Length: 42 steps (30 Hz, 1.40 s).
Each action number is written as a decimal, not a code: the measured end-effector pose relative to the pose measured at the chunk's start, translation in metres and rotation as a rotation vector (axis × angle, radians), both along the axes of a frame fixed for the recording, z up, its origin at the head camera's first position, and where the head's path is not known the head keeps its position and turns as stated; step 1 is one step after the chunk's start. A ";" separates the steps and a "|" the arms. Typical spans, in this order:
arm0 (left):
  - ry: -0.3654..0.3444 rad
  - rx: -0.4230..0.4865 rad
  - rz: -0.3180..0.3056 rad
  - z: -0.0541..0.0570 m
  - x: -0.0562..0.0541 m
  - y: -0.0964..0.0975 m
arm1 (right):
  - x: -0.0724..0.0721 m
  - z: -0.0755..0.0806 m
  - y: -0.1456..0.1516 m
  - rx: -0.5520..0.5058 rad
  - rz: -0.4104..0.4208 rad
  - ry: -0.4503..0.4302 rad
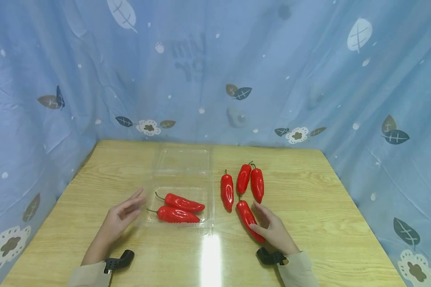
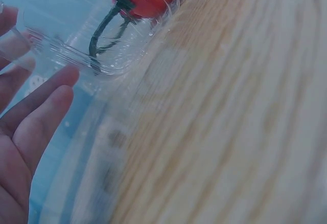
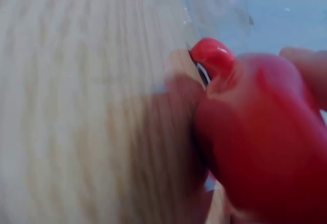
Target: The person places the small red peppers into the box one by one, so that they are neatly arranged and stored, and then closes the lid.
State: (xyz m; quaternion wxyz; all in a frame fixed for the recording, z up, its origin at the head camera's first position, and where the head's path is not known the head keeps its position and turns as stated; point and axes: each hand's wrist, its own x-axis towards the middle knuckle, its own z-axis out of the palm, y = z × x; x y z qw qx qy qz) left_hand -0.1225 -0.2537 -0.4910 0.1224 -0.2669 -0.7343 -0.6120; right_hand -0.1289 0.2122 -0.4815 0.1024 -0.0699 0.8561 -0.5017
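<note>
A clear plastic clamshell container [image 1: 210,199] lies opened out on the table, its lid half at the back. Two red chili peppers, one behind [image 1: 184,203] and one in front [image 1: 177,215], lie side by side in its front half, stems leftward. My left hand [image 1: 121,217] is by the container's left edge, fingers extended and holding nothing; in the left wrist view the fingertips [image 2: 64,75] are close to the rim, contact unclear. My right hand [image 1: 273,232] grips another red chili pepper [image 1: 247,215] by its side, thumb near the lower end. That pepper fills much of the right wrist view [image 3: 255,132].
Right of the container lie three more red peppers: one alone [image 1: 227,192], and two close together behind the gripped one, left [image 1: 244,179] and right [image 1: 257,185]. A blue patterned curtain [image 1: 208,59] encloses the back and sides of the wooden table [image 1: 309,191].
</note>
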 end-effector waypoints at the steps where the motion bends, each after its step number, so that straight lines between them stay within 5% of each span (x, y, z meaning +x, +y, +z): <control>1: -0.003 0.001 0.001 0.000 0.000 0.000 | 0.001 0.000 -0.001 0.004 -0.001 0.006; 42: -0.001 -0.029 0.037 0.001 0.002 0.001 | 0.011 0.001 -0.023 0.151 -0.066 0.069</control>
